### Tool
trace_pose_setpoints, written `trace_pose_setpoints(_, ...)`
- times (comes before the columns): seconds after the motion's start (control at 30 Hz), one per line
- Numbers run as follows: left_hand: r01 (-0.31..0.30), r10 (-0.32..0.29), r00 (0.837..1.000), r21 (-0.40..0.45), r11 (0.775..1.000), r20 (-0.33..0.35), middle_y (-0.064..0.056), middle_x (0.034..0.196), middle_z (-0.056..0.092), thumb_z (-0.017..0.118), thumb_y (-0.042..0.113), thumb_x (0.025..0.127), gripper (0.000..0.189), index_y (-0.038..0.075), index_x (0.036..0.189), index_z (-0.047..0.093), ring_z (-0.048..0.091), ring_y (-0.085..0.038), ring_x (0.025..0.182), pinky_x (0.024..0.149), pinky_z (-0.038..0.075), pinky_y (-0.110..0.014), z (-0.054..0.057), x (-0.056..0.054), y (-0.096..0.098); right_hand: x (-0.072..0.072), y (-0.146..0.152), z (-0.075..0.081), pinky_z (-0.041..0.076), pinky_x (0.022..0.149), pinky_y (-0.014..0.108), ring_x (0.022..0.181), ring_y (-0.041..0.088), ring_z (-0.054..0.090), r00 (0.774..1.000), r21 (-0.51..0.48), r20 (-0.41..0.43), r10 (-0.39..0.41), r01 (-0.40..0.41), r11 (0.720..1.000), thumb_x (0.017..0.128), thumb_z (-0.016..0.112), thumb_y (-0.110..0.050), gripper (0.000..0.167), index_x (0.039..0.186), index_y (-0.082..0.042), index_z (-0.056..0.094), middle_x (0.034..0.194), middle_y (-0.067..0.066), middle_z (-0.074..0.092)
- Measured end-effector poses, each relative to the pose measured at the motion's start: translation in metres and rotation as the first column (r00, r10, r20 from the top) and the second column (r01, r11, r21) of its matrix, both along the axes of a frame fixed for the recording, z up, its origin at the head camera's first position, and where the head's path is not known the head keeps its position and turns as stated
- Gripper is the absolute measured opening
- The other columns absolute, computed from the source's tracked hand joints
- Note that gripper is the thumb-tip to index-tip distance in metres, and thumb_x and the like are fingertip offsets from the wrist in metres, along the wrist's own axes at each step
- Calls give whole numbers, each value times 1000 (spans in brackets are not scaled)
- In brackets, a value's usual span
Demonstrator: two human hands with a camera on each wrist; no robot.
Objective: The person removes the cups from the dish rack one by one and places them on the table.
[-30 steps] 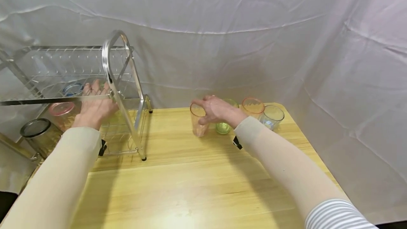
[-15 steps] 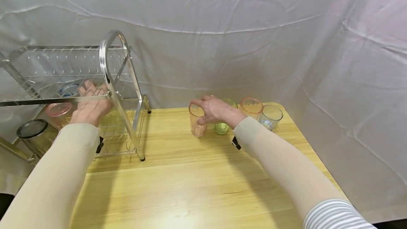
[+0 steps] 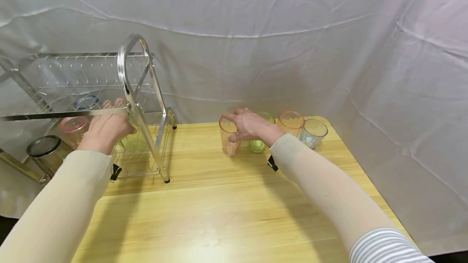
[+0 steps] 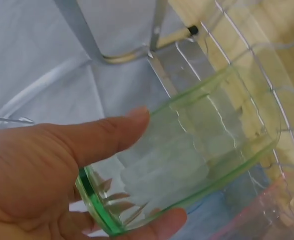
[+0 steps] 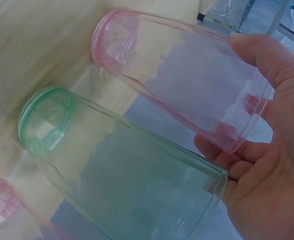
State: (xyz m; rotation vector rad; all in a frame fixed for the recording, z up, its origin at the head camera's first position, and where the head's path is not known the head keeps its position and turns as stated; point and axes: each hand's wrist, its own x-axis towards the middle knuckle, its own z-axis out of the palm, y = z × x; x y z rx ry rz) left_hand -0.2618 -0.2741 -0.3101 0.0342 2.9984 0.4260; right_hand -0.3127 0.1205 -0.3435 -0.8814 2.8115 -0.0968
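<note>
My left hand (image 3: 106, 129) is inside the lower tier of the metal dish rack (image 3: 122, 68). In the left wrist view, its thumb and fingers grip a green tumbler (image 4: 186, 145) around its thick base, the mouth pointing toward the wires. At the middle of the table, my right hand (image 3: 250, 126) holds a pink tumbler (image 5: 181, 75) near its rim, thumb on one side and fingers on the other. That tumbler stands upright on the wood. Close beside it, by the fingers, is another green tumbler (image 5: 122, 160).
Another pink tumbler (image 3: 291, 121) and a clear bluish glass (image 3: 315, 131) stand farther right, by the table's edge. On the rack's left are a pink-rimmed glass (image 3: 74, 127), a dark grey glass (image 3: 51, 157) and a blue-rimmed one (image 3: 87, 102). Grey cloth (image 3: 234, 68) hangs behind.
My left hand has dropped slightly within the rack, its fingers now lower behind the front rail. The right hand keeps its hold on the pink tumbler in the same place.
</note>
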Motion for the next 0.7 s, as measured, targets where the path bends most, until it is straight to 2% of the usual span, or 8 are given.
trace_pose_setpoints(0.07, 9, -10, 997, -15, 1000, -76, -42, 164, 16, 72, 20, 97, 85, -17, 158, 25, 9, -65, 152, 125, 8, -72, -3, 6, 1, 0, 0, -1, 18, 133, 51, 152, 40, 41, 1000, -6, 3, 1, -1, 1000, 92, 75, -39, 86, 166, -27, 32, 160, 22, 44)
trace_pose_setpoints(0.13, -4, 1, 989, -22, 1000, -148, -44, 152, 40, 75, 21, 95, 65, -17, 142, 49, 30, -66, 144, 121, 22, -73, -7, 14, 1, -1, 1, -1, 19, 132, 51, 151, 40, 41, 1000, -10, 2, 3, -3, 1000, 92, 75, -38, 86, 166, -27, 33, 159, 22, 45)
trace_pose_setpoints(0.2, -18, 14, 978, -21, 1000, -207, -44, 134, 54, 77, 24, 93, 53, -16, 124, 58, 43, -66, 129, 112, 32, -74, -12, 22, 2, -1, 1, -2, 19, 132, 51, 150, 39, 42, 1000, -9, -2, 5, -5, 1000, 92, 75, -38, 85, 166, -26, 33, 158, 22, 45)
trace_pose_setpoints(0.27, -43, 43, 973, 4, 999, -227, -46, 126, 55, 77, 27, 93, 55, -15, 123, 57, 45, -67, 119, 104, 37, -76, -16, 31, 3, -1, 1, -1, 19, 132, 51, 149, 38, 44, 1000, -9, -8, 8, -8, 1000, 92, 74, -38, 85, 166, -26, 34, 157, 21, 47)
trace_pose_setpoints(0.4, -119, 137, 965, 93, 989, -222, -53, 142, 33, 78, 30, 94, 82, -14, 149, 37, 39, -72, 120, 99, 37, -80, -18, 51, 5, -1, 1, -2, 17, 133, 51, 149, 36, 44, 1000, -14, -6, 12, -13, 1000, 93, 73, -39, 85, 166, -26, 33, 156, 21, 47)
trace_pose_setpoints(0.47, -161, 187, 961, 137, 977, -204, -54, 147, 24, 77, 32, 95, 89, -11, 156, 29, 39, -74, 119, 96, 39, -81, -18, 61, 7, -1, 2, -2, 16, 133, 51, 151, 36, 42, 1000, -14, -9, 6, -6, 1000, 93, 73, -41, 86, 167, -27, 31, 158, 21, 45)
trace_pose_setpoints(0.57, -200, 232, 955, 175, 964, -186, -51, 149, 22, 75, 35, 97, 90, -9, 158, 26, 41, -73, 117, 91, 40, -80, -17, 76, 9, 0, 4, -4, 16, 132, 54, 155, 38, 35, 1000, -25, -14, -17, 17, 1000, 93, 73, -46, 90, 168, -27, 28, 165, 21, 38)
trace_pose_setpoints(0.7, -215, 250, 948, 183, 959, -197, -51, 149, 24, 76, 36, 97, 89, -7, 158, 28, 40, -72, 118, 90, 39, -80, -14, 92, 10, 2, 7, -6, 24, 129, 58, 158, 44, 25, 998, -57, -64, -25, 21, 998, 94, 74, -54, 95, 169, -23, 25, 172, 21, 25)
